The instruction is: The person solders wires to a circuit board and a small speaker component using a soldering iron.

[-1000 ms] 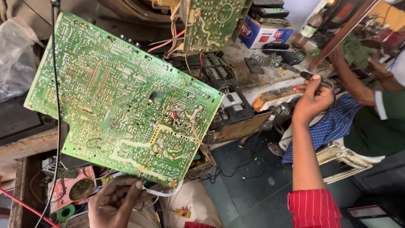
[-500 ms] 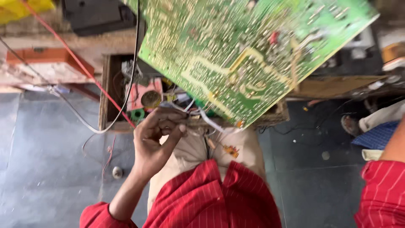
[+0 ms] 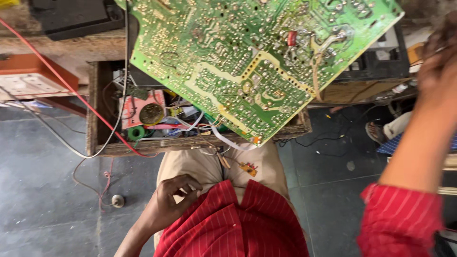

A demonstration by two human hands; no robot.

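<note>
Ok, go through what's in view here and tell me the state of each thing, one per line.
circuit board: tilted, solder side up, overhanging the drawer
wooden drawer: pulled open, full of parts and wires
left hand: fingers curled, resting at the lap, holding nothing visible
right hand: raised, blurred, grip unclear

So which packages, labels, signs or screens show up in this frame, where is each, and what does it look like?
Pink printed card: in the open wooden drawer under the green circuit board, roughly rectangular, pink with a dark round part on it.
Orange-edged box: far left on the bench, flat, pale panel on top.
No screens or signs show.
</note>
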